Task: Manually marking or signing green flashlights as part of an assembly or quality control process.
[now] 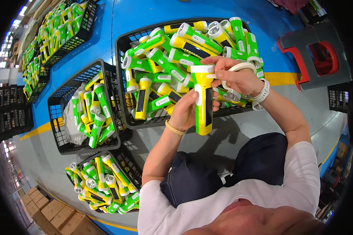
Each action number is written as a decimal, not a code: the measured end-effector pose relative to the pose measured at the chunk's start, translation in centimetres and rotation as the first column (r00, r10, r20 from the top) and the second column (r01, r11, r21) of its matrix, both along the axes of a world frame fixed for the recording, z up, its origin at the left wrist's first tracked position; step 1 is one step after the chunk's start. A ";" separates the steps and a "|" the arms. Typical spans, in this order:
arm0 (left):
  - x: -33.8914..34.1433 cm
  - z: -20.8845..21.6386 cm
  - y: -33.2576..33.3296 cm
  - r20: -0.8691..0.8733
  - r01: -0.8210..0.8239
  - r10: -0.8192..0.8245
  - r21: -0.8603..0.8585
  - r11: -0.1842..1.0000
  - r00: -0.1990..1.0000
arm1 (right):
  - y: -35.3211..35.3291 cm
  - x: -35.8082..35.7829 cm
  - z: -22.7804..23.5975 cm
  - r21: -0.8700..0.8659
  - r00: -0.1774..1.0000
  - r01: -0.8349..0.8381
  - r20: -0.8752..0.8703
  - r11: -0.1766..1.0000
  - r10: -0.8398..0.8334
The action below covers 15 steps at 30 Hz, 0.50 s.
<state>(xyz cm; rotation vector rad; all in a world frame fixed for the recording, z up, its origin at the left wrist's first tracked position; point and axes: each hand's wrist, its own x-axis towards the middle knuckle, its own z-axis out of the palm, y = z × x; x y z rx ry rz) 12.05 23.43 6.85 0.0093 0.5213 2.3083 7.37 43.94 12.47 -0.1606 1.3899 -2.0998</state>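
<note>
The floor point(39, 156) is gray and blue, a yellow stripe point(280, 78) dividing the colors. It bears a large black plastic crate point(119, 86), smaller black crates point(54, 109) left of that, and a gray-and-red plastic stool point(339, 58) at right.

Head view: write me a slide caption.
Green-and-yellow flashlight in the left grip, whitish tape roll carried by the right grip, near a black basket of flashlights.

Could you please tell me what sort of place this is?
Probably a factory or warehouse: black crates of green and yellow flashlights, cardboard boxes, and yellow lines on the floor suggest it.
</note>
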 end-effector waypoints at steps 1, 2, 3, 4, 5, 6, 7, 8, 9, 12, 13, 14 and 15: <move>0.4 -0.3 -0.4 -0.032 -0.018 0.017 -0.038 0.999 0.999 | -0.3 0.1 0.0 0.023 0.995 0.055 -0.087 0.998 -0.053; 0.9 -0.5 -0.7 -0.059 -0.104 0.100 -0.059 0.993 0.993 | -0.3 0.0 -0.2 0.097 0.983 0.084 -0.170 0.992 -0.067; 1.0 -0.7 -0.9 -0.076 -0.156 0.142 -0.243 0.957 0.987 | -0.1 -0.2 -0.2 0.168 0.964 0.119 -0.254 0.979 -0.074; 0.9 -1.0 -1.2 -0.098 -0.204 0.180 -0.418 0.885 0.979 | -0.4 0.0 0.6 0.244 0.962 0.141 -0.263 0.960 -0.075; 0.6 -1.1 -1.0 -0.133 -0.250 0.211 -0.520 0.817 0.968 | -0.6 0.3 0.9 0.265 0.973 0.088 -0.229 0.960 -0.026; 0.6 -1.3 -1.2 -0.139 -0.235 0.190 -0.515 0.825 0.972 | -1.0 0.7 1.2 0.283 0.981 0.033 -0.195 0.958 0.024; 0.5 -1.3 -1.3 -0.146 -0.216 0.164 -0.506 0.835 0.976 | -1.8 1.5 1.8 0.265 0.989 0.034 -0.148 0.964 0.006; 0.8 -1.1 -1.0 -0.100 -0.194 0.167 -0.427 0.883 0.981 | -2.6 1.9 1.8 0.279 0.995 -0.006 -0.095 0.960 0.033; 1.1 -0.8 -0.7 -0.077 -0.189 0.174 -0.327 0.926 0.982 | -3.2 2.1 1.7 0.290 0.997 -0.046 -0.041 0.956 0.060; 2.3 -0.7 0.1 -0.101 -0.198 0.178 -0.237 0.951 0.979 | -3.3 2.1 1.1 0.330 0.996 -0.068 -0.025 0.942 0.080; 2.5 -0.6 0.0 -0.179 -0.237 0.190 -0.300 0.924 0.965 | -3.2 2.1 1.0 0.356 0.996 -0.082 -0.014 0.931 0.093; 2.6 -0.5 0.0 -0.256 -0.280 0.194 -0.359 0.890 0.947 | -3.0 2.0 0.7 0.378 0.996 -0.073 -0.014 0.923 0.084; 2.7 -0.7 -0.1 -0.301 -0.307 0.199 -0.369 0.877 0.933 | -3.0 2.1 0.7 0.379 0.996 -0.075 -0.012 0.922 0.086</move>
